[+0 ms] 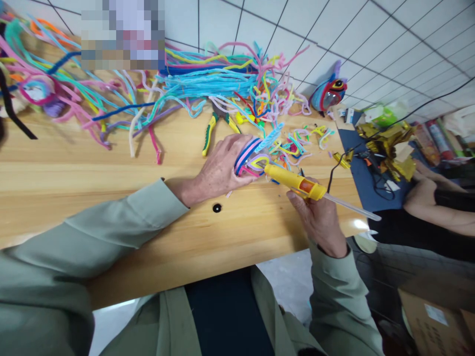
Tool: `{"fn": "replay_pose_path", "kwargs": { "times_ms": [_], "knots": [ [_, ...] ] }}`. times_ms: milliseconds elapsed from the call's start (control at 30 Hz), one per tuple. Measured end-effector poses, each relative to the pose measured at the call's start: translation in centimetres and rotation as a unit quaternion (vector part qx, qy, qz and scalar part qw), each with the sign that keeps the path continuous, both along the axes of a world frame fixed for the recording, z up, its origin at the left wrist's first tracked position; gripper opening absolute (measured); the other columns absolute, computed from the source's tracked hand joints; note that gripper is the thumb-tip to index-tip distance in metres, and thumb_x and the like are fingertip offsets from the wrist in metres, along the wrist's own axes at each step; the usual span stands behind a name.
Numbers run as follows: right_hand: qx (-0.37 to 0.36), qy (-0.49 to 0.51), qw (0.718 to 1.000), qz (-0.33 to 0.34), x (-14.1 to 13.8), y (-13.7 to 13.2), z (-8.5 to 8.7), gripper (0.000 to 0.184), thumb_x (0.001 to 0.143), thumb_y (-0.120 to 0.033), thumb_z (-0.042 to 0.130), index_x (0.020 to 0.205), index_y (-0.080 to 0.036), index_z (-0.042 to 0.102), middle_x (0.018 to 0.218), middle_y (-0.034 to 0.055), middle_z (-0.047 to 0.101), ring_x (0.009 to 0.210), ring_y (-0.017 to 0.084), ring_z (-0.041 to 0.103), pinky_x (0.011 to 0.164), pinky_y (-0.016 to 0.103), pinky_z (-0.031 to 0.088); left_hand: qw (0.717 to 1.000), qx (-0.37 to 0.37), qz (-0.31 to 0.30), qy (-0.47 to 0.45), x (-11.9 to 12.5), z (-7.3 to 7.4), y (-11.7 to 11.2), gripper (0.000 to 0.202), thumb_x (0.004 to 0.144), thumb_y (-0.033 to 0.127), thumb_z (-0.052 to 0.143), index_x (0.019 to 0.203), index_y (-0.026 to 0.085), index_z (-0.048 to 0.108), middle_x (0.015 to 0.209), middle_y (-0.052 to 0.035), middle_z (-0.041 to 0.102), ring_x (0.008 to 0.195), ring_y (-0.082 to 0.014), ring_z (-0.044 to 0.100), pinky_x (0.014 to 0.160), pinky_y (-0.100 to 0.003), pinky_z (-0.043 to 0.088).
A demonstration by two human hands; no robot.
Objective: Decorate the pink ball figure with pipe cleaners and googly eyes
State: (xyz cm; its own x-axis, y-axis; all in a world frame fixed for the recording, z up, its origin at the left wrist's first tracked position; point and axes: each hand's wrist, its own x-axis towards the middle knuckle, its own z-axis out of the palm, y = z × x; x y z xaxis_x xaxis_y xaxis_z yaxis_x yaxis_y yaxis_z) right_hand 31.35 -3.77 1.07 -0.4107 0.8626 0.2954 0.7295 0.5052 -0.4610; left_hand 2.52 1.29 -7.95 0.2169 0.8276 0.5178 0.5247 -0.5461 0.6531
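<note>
My left hand (226,165) is closed around a small pipe-cleaner craft piece (249,157) with blue, pink, purple and yellow bands and a light blue tuft on top. In my right hand (321,217) is a yellow hot glue gun (293,180), a clear glue stick (352,206) jutting from its back end. The gun's nozzle points left and meets the piece near its yellow-and-purple loop; whether glue is coming out I cannot tell. On the wooden table (148,170), a small black-and-white disc like a craft eye (216,208) lies just below my left hand.
Green-and-yellow pliers (211,131) lie beyond my left hand. Pipe-cleaner bundles (211,85) and scraps (297,143) cover the table's back. A finished-looking fish-like craft (329,94) stands by the tiled wall. A black cord (331,173) runs on the right, near another person's arm (438,202).
</note>
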Motion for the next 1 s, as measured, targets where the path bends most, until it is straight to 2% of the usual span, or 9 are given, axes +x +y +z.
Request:
{"fn": "replay_pose_path", "kwargs": {
  "times_ms": [233,400,833,1000],
  "knots": [
    [0.010,0.002,1.000,-0.004,0.18,-0.05,-0.14,0.029,0.113,-0.052,0.065,0.119,-0.025,0.073,0.108,0.0105,0.083,0.100,0.031,0.081,0.085,0.044,0.066,1.000,-0.004,0.003,0.007,-0.09,-0.01,-0.01,0.095,0.089,0.057,0.095,0.166,0.025,0.050,0.166,-0.0186,0.062,0.158,-0.0435,0.056,0.135,-0.067,0.047],
    [0.016,0.008,1.000,-0.003,0.27,0.06,-0.18,0.028,0.113,-0.052,0.066,0.118,-0.025,0.073,0.112,0.0113,0.083,0.099,0.030,0.082,0.084,0.042,0.065,1.000,0.001,-0.002,0.004,-0.20,-0.07,-0.01,0.094,0.089,0.052,0.094,0.166,0.024,0.049,0.165,-0.0199,0.062,0.158,-0.0441,0.057,0.136,-0.068,0.046],
    [0.014,0.009,1.000,-0.024,0.38,0.14,-0.43,0.033,0.113,-0.057,0.064,0.119,-0.026,0.074,0.105,0.0094,0.083,0.089,0.029,0.080,0.078,0.042,0.065,1.000,-0.001,-0.004,0.002,-0.24,-0.12,0.07,0.093,0.091,0.056,0.092,0.167,0.026,0.048,0.166,-0.0195,0.062,0.159,-0.0440,0.057,0.135,-0.069,0.047],
    [0.013,0.006,1.000,-0.020,0.46,-0.10,-0.32,0.032,0.113,-0.055,0.065,0.116,-0.025,0.074,0.109,0.0110,0.083,0.096,0.030,0.081,0.082,0.043,0.066,1.000,0.007,-0.004,0.001,-0.19,-0.15,0.05,0.093,0.091,0.055,0.092,0.167,0.026,0.047,0.165,-0.0196,0.062,0.158,-0.0441,0.057,0.134,-0.069,0.047]
  ]
}}
